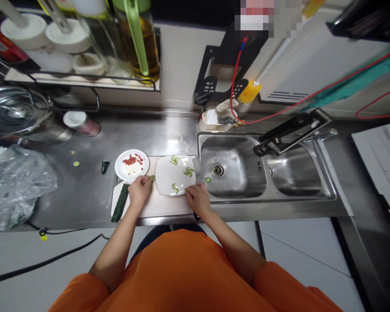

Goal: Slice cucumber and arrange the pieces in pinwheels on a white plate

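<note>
On the white plate [169, 175], glossy green slices [189, 172] fan out; left hand [139, 190] pinches a cucumber slice [152, 178], right hand [199, 201], hold unclear.

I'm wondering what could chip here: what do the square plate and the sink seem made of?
The plate looks like glazed ceramic, glossy white with bright reflections, though melamine could look alike. The sink is likely stainless steel: grey, satiny, with metallic highlights.
</note>
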`<state>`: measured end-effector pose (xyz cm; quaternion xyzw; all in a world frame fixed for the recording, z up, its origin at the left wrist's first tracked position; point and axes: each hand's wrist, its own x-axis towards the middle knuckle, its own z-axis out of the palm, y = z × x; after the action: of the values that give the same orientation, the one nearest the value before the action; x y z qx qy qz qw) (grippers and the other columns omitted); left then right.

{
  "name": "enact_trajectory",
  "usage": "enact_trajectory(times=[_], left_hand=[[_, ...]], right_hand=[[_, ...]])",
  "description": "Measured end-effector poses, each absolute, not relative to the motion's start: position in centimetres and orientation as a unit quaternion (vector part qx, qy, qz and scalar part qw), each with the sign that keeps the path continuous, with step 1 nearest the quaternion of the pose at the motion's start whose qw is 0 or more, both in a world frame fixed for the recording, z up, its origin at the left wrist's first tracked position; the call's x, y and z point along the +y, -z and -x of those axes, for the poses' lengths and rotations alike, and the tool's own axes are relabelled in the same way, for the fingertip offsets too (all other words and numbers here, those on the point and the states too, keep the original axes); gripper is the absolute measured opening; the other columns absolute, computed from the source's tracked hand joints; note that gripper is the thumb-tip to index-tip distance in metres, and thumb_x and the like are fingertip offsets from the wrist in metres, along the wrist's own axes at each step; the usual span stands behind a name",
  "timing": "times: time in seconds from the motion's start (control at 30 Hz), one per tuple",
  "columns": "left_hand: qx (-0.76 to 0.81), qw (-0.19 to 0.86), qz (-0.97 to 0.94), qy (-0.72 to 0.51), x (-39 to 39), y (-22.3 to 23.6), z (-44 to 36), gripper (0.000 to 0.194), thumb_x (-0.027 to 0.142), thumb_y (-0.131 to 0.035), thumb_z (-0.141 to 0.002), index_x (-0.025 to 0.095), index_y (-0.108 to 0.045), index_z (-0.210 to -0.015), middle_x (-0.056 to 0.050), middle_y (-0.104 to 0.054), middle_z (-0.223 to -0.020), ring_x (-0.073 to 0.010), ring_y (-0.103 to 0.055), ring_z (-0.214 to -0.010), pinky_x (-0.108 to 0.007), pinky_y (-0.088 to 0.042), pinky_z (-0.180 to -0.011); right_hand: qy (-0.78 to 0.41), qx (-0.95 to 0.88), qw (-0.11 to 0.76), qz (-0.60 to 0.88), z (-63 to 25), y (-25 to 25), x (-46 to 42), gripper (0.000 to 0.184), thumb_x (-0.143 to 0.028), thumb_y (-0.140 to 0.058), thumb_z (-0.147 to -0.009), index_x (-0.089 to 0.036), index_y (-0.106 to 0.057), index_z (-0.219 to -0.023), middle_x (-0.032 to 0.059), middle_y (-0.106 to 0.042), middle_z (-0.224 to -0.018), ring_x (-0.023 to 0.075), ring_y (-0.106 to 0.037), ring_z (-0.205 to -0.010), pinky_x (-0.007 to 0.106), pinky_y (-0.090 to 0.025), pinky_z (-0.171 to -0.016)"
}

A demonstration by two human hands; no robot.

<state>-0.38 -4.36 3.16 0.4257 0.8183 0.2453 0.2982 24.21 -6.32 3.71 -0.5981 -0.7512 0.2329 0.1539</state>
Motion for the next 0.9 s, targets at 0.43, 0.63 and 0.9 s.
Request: enact_trajectory(times=[0.43, 0.63, 0.9], left_hand=[[0.624, 0.608, -0.333, -0.361, -3.4, -5.0, -3.5, 0.04, 0.044, -0.076, -0.055, 0.014, -0.065, -0.079, -0.003, -0.066, -0.071, -0.0111, -0.057, -0.065, -0.022, -0.043, -0.062], [0.598, 0.71, -0.163, -0.334, -3.3, -5.3, -4.0, 0.034, 0.04, -0.071, -0.068, 0.013, -0.06, -0.086, -0.005, -0.066, -0.074, -0.0107, -0.061, -0.062, -0.017, -0.041, -0.048], [0.477, 0.822, 0.011, -0.31, -3.2, -5.1, -4.4, 0.012, 0.019, -0.055, -0.084, 0.011, -0.059, -0.092, -0.005, -0.064, -0.073, -0.0069, -0.061, -0.063, -0.011, -0.048, -0.052]], right_hand=[[-0.427, -0.664, 0.246, 0.562, -19.6, -5.1, -1.0, 0.014, -0.027, -0.058, -0.08, -0.021, -0.071, -0.083, 0.0014, -0.069, -0.078, 0.016, -0.058, -0.08, 0.03, -0.038, -0.079], [-0.525, -0.607, 0.26, 0.537, -20.2, -6.0, 0.1, 0.011, -0.027, -0.063, -0.073, -0.018, -0.069, -0.071, -0.001, -0.066, -0.068, 0.0122, -0.056, -0.068, 0.024, -0.039, -0.067], [-0.598, -0.594, 0.232, 0.485, -21.2, -6.7, 1.0, 0.012, -0.027, -0.064, -0.07, -0.017, -0.071, -0.073, -0.0009, -0.066, -0.068, 0.012, -0.055, -0.067, 0.023, -0.04, -0.066]])
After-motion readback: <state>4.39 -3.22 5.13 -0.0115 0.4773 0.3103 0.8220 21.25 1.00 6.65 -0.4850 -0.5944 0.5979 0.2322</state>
